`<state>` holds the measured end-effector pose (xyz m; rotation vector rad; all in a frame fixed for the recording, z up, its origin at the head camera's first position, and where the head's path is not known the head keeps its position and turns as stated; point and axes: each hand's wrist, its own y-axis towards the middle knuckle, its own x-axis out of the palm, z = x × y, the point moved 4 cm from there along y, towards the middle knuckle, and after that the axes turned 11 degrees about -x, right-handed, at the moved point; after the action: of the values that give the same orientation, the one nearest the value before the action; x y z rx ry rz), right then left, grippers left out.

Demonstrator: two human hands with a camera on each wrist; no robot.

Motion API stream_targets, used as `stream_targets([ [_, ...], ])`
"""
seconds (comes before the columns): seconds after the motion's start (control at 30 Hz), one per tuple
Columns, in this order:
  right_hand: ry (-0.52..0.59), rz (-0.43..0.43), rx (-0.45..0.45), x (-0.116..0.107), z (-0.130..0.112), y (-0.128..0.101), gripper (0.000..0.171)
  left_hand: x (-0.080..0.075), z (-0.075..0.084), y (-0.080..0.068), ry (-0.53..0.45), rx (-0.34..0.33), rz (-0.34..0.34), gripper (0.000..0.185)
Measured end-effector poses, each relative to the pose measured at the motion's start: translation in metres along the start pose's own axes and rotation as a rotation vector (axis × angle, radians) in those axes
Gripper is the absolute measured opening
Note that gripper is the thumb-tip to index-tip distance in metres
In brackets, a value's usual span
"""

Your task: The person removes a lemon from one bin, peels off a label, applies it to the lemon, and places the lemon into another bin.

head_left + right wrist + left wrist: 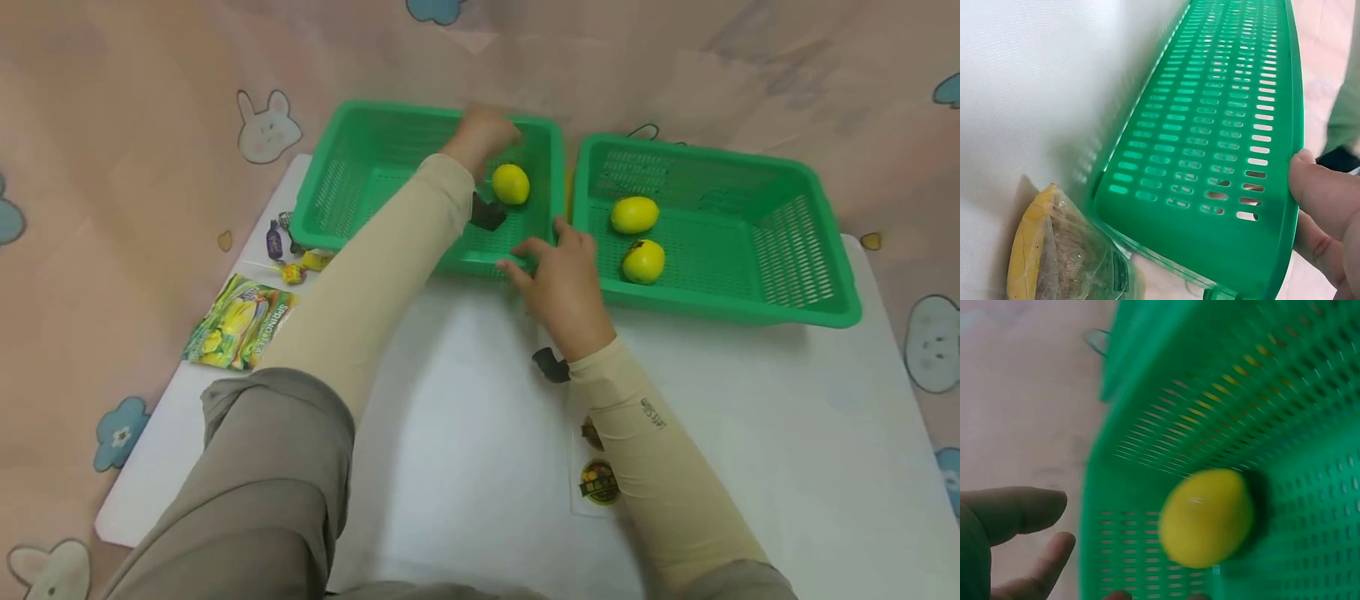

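Two green baskets stand side by side on a white board. The left basket [360,167] holds one yellow lemon [511,184] [1207,517]. My left hand [480,133] hovers inside this basket just behind the lemon; its fingers [1016,512] are relaxed, apart from the fruit, and hold nothing. My right hand [558,271] grips the near right corner of the left basket's rim, with a fingertip [1319,194] against the slotted wall [1210,144]. The right basket [795,250] contains two lemons [634,214] [643,261].
A yellow-green snack packet [240,321] and a few wrapped candies [288,250] lie left of the baskets. A yellow wrapped packet [1054,256] sits by the basket's wall. A round sticker [598,482] lies on the white board [465,467], over a bunny-print cloth [112,167].
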<state>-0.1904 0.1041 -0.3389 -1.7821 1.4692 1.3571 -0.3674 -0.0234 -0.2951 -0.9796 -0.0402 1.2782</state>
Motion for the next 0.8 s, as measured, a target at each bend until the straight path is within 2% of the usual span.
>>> stream_targets([
  [0.07, 0.007, -0.003, -0.014, 0.003, -0.004, 0.001, 0.04, 0.003, -0.003, 0.015, 0.173, -0.034, 0.034, 0.073],
  [0.1, 0.014, -0.003, -0.02, 0.004, -0.005, 0.002, 0.04, 0.004, -0.008, 0.022, 0.13, -0.071, 0.046, 0.075],
  [0.2, 0.025, -0.002, -0.047, 0.007, -0.01, 0.005, 0.039, 0.008, -0.021, 0.036, 0.205, -0.102, 0.072, 0.077],
  [0.27, 0.038, -0.002, -0.061, 0.008, -0.011, 0.008, 0.038, 0.011, -0.03, 0.042, 0.189, -0.095, 0.081, 0.076],
  [0.33, 0.04, -0.004, -0.073, 0.009, -0.012, 0.009, 0.037, 0.013, -0.039, 0.045, 0.112, -0.093, 0.074, 0.07],
  [0.47, 0.044, -0.009, -0.087, 0.01, -0.012, 0.011, 0.037, 0.013, -0.047, 0.041, -0.04, -0.06, 0.061, 0.065],
  [0.57, 0.043, -0.012, -0.092, 0.01, -0.013, 0.012, 0.038, 0.005, -0.044, 0.025, -0.143, 0.011, 0.029, 0.064],
  [0.63, 0.037, -0.008, -0.095, 0.01, -0.013, 0.013, 0.039, -0.004, -0.041, 0.007, -0.203, 0.082, -0.002, 0.064],
  [0.73, 0.031, 0.0, -0.088, 0.007, -0.012, 0.014, 0.04, -0.014, -0.041, -0.031, -0.288, 0.215, -0.042, 0.064],
  [0.8, 0.031, 0.002, -0.083, 0.005, -0.01, 0.014, 0.04, -0.017, -0.05, -0.063, -0.298, 0.321, -0.037, 0.062],
])
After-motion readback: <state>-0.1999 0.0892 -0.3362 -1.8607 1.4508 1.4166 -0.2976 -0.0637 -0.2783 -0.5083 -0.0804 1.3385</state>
